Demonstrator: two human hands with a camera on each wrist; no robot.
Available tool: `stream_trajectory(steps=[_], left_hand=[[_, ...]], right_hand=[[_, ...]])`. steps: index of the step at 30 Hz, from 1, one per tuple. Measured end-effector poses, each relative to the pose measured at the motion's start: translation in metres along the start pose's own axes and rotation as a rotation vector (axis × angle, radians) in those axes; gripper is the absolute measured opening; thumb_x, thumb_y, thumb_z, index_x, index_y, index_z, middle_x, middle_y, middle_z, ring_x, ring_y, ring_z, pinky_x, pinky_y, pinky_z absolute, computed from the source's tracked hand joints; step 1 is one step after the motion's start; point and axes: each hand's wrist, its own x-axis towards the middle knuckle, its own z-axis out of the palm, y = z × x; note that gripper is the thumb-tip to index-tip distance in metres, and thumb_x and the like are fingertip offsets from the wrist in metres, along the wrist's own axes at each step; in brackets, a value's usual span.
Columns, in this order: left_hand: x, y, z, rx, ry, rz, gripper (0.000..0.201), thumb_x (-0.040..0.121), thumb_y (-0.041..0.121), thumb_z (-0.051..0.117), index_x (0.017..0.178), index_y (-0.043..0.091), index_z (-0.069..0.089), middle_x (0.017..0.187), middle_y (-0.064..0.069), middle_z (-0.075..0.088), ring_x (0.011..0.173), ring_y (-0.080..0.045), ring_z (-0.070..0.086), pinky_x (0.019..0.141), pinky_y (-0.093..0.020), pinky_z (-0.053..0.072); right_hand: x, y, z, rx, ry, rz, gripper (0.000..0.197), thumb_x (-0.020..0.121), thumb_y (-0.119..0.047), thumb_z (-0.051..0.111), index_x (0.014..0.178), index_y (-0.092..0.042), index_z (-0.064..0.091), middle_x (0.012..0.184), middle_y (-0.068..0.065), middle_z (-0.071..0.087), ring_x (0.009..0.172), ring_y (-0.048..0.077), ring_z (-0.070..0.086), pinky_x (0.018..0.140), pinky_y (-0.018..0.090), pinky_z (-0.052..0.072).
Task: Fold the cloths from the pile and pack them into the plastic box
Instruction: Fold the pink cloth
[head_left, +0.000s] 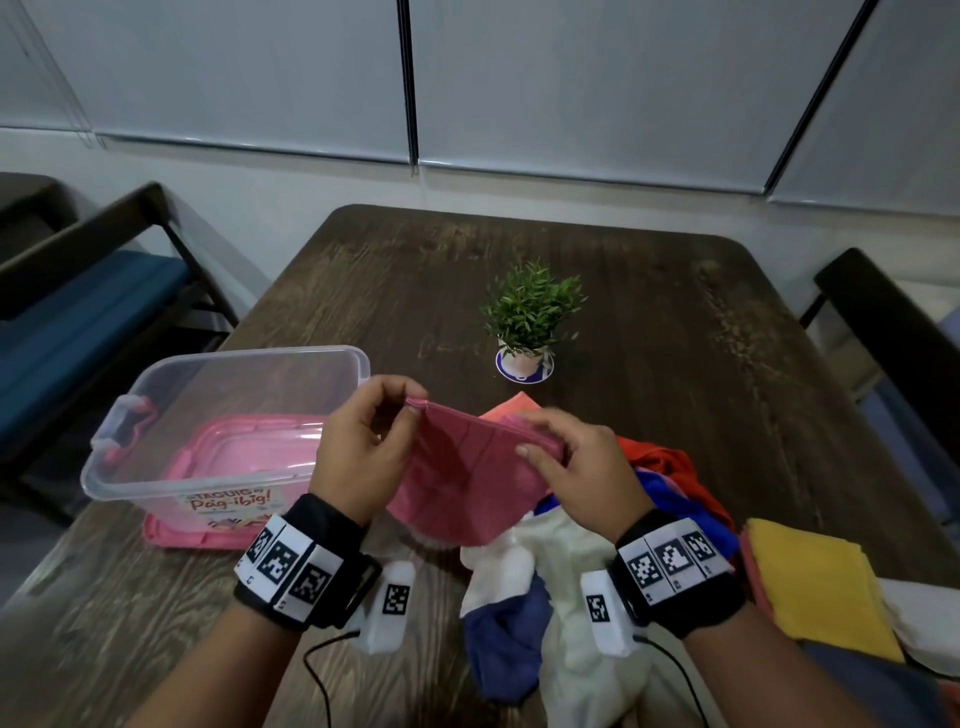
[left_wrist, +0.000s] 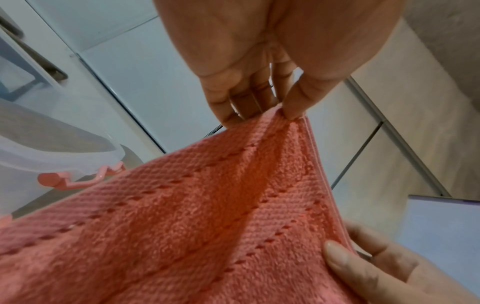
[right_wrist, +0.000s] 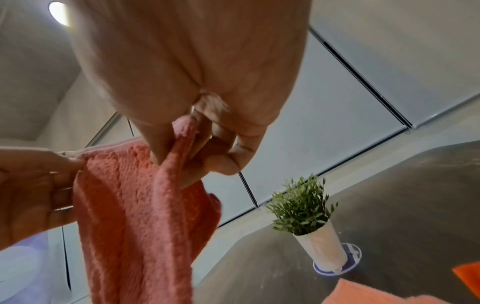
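Leftmost, the plastic box (head_left: 156, 467) stood open on the wooden table (head_left: 675, 322), resting on its pink lid (head_left: 171, 535). No folded cloth could be made out inside it; through the clear walls only the pink of the lid showed, so packing looked not yet begun, though the far inside was hard to read.

Just right of the box, the left hand (head_left: 363, 447) pinched one upper corner of the pink cloth (head_left: 467, 483) between thumb and fingertips, as the left wrist view plainly showed. Next along, the right hand (head_left: 576, 467) pinched the opposite end of the same top edge, its fingers curled round a bunched bit of fabric. Between the two hands the edge was stretched nearly taut, and the cloth hung down above the table, clear of the box.

Below and to the right lay the pile (head_left: 597, 597): white, blue, red and orange cloths tumbled together, unfolded. Farther right a yellow cloth (head_left: 815, 587) lay flat, seemingly folded, with a white one beside it. Behind the hands stood a small potted plant (head_left: 530, 317).

Judged so, the task was at an early stage: one cloth was being squared up for its first fold, and most of the pile remained to be done.
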Motion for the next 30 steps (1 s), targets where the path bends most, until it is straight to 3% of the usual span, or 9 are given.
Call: stream_trajectory(steps=[3,6,9,13,16,18,21,26,30], left_hand=[[0.006,0.009,-0.006,0.019,-0.046,0.038,0.008,0.088,0.019,0.055,0.091,0.023,0.062,0.083,0.007,0.063,0.075,-0.014,0.057,0.070,-0.037,0.048],[0.009,0.020,-0.009,0.062,-0.062,0.097,0.013,0.091,0.012,0.053,0.093,0.022,0.061,0.082,0.011,0.060,0.072,-0.010,0.054,0.068,-0.027,0.045],[0.014,0.022,-0.016,0.100,0.033,0.130,0.020,0.095,0.002,0.052,0.094,0.020,0.060,0.086,0.002,0.062,0.074,-0.019,0.055,0.067,-0.029,0.046],[0.021,0.023,-0.034,0.115,0.186,0.136,0.032,0.095,-0.001,0.051,0.090,0.030,0.059,0.083,0.017,0.062,0.075,0.001,0.055,0.069,-0.016,0.045],[0.025,0.023,-0.046,0.127,0.241,0.123,0.033,0.096,-0.001,0.050,0.091,0.030,0.059,0.081,0.021,0.063,0.071,0.007,0.054,0.065,-0.009,0.041],[0.027,0.020,-0.054,0.127,0.292,0.109,0.028,0.096,0.002,0.049,0.096,0.028,0.061,0.084,0.015,0.060,0.071,0.004,0.053,0.064,-0.013,0.041],[0.029,0.014,-0.060,0.142,0.314,0.084,0.020,0.096,0.006,0.052,0.103,0.022,0.063,0.089,0.013,0.062,0.078,0.004,0.057,0.070,-0.011,0.044],[0.025,0.006,-0.059,0.197,0.310,0.011,0.024,0.093,0.006,0.055,0.090,0.028,0.064,0.084,0.013,0.065,0.072,0.007,0.058,0.067,-0.009,0.046],[0.023,-0.013,-0.062,0.136,0.322,-0.130,0.031,0.090,-0.001,0.044,0.081,0.026,0.058,0.077,0.006,0.059,0.067,-0.009,0.053,0.064,-0.026,0.044]], right_hand=[[0.006,-0.011,-0.009,0.009,-0.080,-0.026,0.065,0.089,-0.019,0.070,0.144,-0.042,0.043,0.083,-0.001,0.068,0.071,0.014,0.065,0.072,0.034,0.054],[0.012,-0.010,-0.008,-0.140,-0.198,-0.071,0.025,0.085,-0.036,0.070,0.110,-0.036,0.068,0.089,-0.013,0.065,0.080,0.008,0.063,0.076,0.040,0.054],[0.011,0.001,-0.008,-0.260,-0.243,-0.017,0.027,0.077,-0.055,0.068,0.084,-0.030,0.068,0.092,-0.018,0.051,0.089,0.005,0.054,0.080,0.036,0.050],[0.008,0.010,-0.014,-0.235,-0.249,-0.008,0.020,0.081,-0.033,0.076,0.075,-0.030,0.058,0.112,-0.017,0.057,0.109,0.001,0.056,0.093,0.022,0.043],[0.010,0.011,-0.023,-0.161,-0.166,0.046,0.023,0.084,-0.017,0.071,0.078,-0.028,0.051,0.083,-0.009,0.069,0.080,0.004,0.065,0.077,0.028,0.050],[0.012,0.010,-0.029,-0.176,-0.126,0.069,0.016,0.088,-0.021,0.069,0.087,-0.029,0.056,0.072,-0.003,0.068,0.065,0.009,0.062,0.068,0.035,0.051],[0.014,0.012,-0.038,-0.204,-0.084,0.055,0.010,0.092,-0.023,0.065,0.100,-0.029,0.067,0.081,-0.007,0.072,0.077,0.007,0.067,0.075,0.036,0.055],[0.012,0.009,-0.046,-0.164,0.143,0.083,0.006,0.093,-0.020,0.067,0.089,-0.021,0.071,0.077,-0.009,0.071,0.073,0.000,0.065,0.067,0.021,0.051],[0.013,0.003,-0.048,0.021,0.303,0.143,0.018,0.089,-0.031,0.072,0.080,-0.016,0.067,0.073,-0.001,0.068,0.067,0.005,0.062,0.063,0.020,0.048]])
